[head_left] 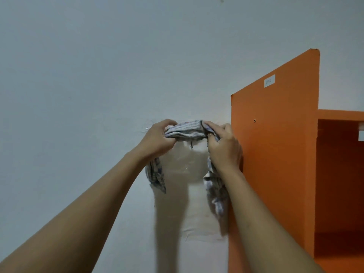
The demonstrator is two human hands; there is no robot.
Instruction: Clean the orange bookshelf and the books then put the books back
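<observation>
Here, cloth (186, 131): striped grey-white rag stretched between both hands, ends dangling, seemingly bunched for hanging on the nail (191, 146) or readying to wipe.
Left hand (161, 137): clenched on the cloth's left end.
Right hand (223, 145): gripping its right end, just beside the shelf.
Orange bookshelf (275, 144): wall-mounted at right, visible compartment empty; small white label up top.
Books: none in view.

Orange bookshelf (275, 154): cut off at right and bottom frame edges. White label (269, 80) on its side panel: print too small to read. Cloth (185, 131): gripped portions hidden inside left hand (157, 138) and right hand (222, 146). Small hook (191, 145) below cloth: indistinct.
</observation>
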